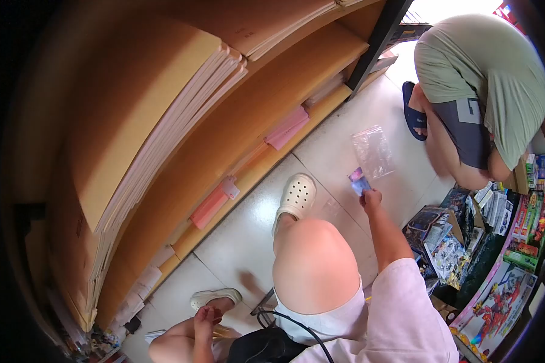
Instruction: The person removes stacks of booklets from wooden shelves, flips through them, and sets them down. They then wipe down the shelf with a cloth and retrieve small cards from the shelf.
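Observation:
My right hand (371,198) reaches out over the tiled floor, its fingers closed on the lower end of a small blue and purple card (358,181). Just beyond the card lies a clear plastic bag (373,152), spread over the pale tiles. My left hand (204,319) is by my left leg, near a cream clog (217,296). Its fingers are curled and pressed together; anything between them is too small to make out.
Wooden shelves (284,85) with stacked brown and white paper run along the left. Pink papers (287,127) sit low down. Another person (484,78) crouches at the upper right, beside colourful boxes (493,311) and piled packets (451,257). A black cable (309,330) crosses my lap.

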### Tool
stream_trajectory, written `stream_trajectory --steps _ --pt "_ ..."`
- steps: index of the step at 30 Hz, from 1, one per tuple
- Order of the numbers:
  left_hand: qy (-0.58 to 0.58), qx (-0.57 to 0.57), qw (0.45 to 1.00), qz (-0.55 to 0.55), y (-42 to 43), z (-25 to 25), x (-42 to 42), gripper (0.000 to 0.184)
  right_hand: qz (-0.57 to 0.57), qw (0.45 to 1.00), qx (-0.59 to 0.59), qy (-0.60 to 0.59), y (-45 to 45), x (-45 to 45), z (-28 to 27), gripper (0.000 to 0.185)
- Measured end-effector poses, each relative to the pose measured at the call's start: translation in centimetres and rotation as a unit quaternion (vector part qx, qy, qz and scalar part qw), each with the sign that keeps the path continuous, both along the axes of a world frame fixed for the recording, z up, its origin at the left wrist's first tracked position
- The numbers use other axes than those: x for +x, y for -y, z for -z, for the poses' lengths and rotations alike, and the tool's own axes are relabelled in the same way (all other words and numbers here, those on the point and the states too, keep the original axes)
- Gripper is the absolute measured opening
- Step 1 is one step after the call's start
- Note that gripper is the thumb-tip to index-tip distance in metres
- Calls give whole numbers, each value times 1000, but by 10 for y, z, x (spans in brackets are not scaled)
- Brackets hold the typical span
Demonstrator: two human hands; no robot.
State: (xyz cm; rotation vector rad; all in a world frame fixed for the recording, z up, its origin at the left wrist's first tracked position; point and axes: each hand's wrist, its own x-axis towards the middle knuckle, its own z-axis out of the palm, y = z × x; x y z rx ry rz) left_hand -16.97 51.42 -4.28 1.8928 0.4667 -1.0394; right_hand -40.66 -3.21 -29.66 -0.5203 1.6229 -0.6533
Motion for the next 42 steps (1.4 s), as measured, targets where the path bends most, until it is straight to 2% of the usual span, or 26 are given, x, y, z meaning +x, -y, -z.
stream_trajectory --steps 2,5,8,9,11,13,15,17,20,23,24,27,31,33,35,38,40,42 --pt "-4 11 1000 6 7 -1 1 12 -3 999 -35 36 20 2 11 12" --pt "-6 35 999 20 14 -5 1 11 42 998 10 43 36 17 6 7" --pt "-11 31 999 38 8 6 1 11 -175 977 33 -118 31 27 7 10" --pt "-12 30 999 37 6 10 1 11 -247 957 -52 -145 23 37 20 9" --pt "-12 28 999 34 4 14 -3 12 -378 879 -222 -190 0 66 59 9" --pt "-11 35 999 39 10 7 -5 12 -536 750 -365 -125 -21 116 27 10" --pt "-15 33 999 38 7 8 -7 13 -645 678 -349 -51 -42 169 -22 13" --pt "-4 25 999 32 3 3 -11 13 -655 686 -316 -24 -70 211 -60 12" --pt "16 10 1000 17 -8 -1 -13 13 -729 592 -340 -33 -86 252 -93 17" --pt "27 -2 1000 4 -23 4 -18 14 -765 526 -363 -78 -87 259 -128 22" --pt "30 -7 1000 1 -26 6 -19 15 -789 505 -337 -97 -86 255 -136 29" --pt "27 -12 999 12 -32 9 -22 16 -813 427 -371 -138 -88 235 -149 36" --pt "12 -36 999 24 -41 26 -20 18 -833 318 -433 -134 -109 238 -159 48" --pt "-14 -29 999 29 -49 38 -17 20 -817 336 -459 -93 -129 262 -121 54" --pt "-37 -31 997 61 -55 38 -15 23 -835 318 -433 -121 -140 281 -128 56" --pt "-47 19 998 25 -57 35 -16 23 -828 302 -439 -173 -148 311 -127 57" --pt "-117 28 992 27 -46 6 -12 28 -825 301 -443 -179 -153 328 -117 55" --pt "-109 23 992 54 -53 6 -15 29 -842 264 -423 -205 -151 337 -123 51"
